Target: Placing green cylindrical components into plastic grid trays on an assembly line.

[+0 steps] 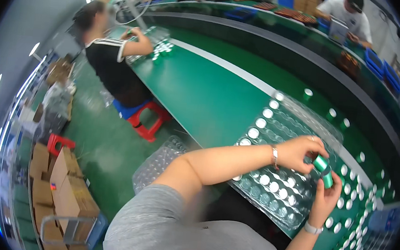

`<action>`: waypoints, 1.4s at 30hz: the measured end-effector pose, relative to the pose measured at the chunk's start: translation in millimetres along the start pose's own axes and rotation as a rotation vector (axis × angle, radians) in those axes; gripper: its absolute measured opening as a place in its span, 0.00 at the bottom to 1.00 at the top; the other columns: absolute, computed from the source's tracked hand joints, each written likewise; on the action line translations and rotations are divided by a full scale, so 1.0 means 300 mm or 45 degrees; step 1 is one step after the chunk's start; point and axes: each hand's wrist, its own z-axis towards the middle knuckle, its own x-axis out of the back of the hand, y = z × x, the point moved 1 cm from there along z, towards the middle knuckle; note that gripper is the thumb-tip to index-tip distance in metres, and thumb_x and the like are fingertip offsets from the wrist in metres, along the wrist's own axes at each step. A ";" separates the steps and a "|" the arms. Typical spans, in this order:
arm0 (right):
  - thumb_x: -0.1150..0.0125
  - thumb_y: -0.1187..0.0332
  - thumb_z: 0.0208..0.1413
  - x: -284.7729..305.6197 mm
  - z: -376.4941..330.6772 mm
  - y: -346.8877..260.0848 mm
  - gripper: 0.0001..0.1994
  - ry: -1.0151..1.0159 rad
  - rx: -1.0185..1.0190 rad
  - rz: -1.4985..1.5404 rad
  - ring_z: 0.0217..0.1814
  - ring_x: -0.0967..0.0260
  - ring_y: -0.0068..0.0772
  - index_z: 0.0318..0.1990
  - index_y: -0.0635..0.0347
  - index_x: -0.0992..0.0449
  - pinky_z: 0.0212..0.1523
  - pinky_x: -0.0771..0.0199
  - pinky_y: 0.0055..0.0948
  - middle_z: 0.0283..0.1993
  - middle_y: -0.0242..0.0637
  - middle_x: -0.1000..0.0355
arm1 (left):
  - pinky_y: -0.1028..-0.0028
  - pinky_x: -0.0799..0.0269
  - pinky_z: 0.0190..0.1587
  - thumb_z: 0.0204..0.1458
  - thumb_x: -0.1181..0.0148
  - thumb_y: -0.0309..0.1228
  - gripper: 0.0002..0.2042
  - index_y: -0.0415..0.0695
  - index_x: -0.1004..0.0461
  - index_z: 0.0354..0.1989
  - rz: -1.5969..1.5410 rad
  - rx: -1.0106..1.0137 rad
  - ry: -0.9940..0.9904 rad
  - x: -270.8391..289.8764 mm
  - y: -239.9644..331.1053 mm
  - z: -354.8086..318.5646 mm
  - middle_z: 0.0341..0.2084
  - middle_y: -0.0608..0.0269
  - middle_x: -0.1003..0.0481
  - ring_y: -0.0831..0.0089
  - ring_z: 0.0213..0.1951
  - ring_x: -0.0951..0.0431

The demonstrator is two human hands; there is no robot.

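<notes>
Above a clear plastic tray (279,137) with round pockets, both my hands are closed on small shiny green cylinders. My left hand (300,153) grips the upper green cylinder (321,162) between thumb and fingers. The fingers of my right hand (329,196) hold the lower green cylinder (328,180). A dark band lies between the two green parts; whether they are separate pieces or joined, I cannot tell. White-topped cylinders (260,122) fill one edge row of the tray, and several more (283,193) sit in pockets nearer me.
Many loose white-topped cylinders (340,203) stand on the green bench (197,96) at the right. Beyond a pale strip, a few stand on the green conveyor belt (244,57). A co-worker (113,55) sits further along at left. Empty trays (161,162) and cardboard boxes (73,185) are beside the bench.
</notes>
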 end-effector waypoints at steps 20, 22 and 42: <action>0.36 0.85 0.48 -0.046 0.042 -0.053 0.22 -0.066 0.165 0.043 0.52 0.34 0.27 0.53 0.65 0.30 0.49 0.29 0.26 0.54 0.37 0.38 | 0.69 0.25 0.54 0.42 0.39 0.18 0.19 0.43 0.24 0.46 0.065 0.239 -0.063 0.004 0.001 0.017 0.48 0.62 0.28 0.69 0.52 0.26; 0.35 0.85 0.48 -0.030 0.032 -0.056 0.22 -0.064 0.189 0.042 0.53 0.34 0.28 0.52 0.65 0.30 0.50 0.29 0.26 0.54 0.38 0.38 | 0.71 0.25 0.54 0.43 0.39 0.17 0.18 0.41 0.24 0.46 0.041 0.207 -0.053 -0.019 -0.007 0.019 0.48 0.61 0.28 0.70 0.52 0.26; 0.36 0.85 0.48 -0.040 0.034 -0.066 0.22 -0.058 0.203 0.049 0.55 0.33 0.30 0.53 0.67 0.30 0.53 0.28 0.28 0.55 0.40 0.37 | 0.72 0.23 0.48 0.40 0.30 0.21 0.19 0.43 0.21 0.45 0.400 -0.103 -0.004 -0.006 0.004 0.006 0.44 0.60 0.22 0.67 0.46 0.21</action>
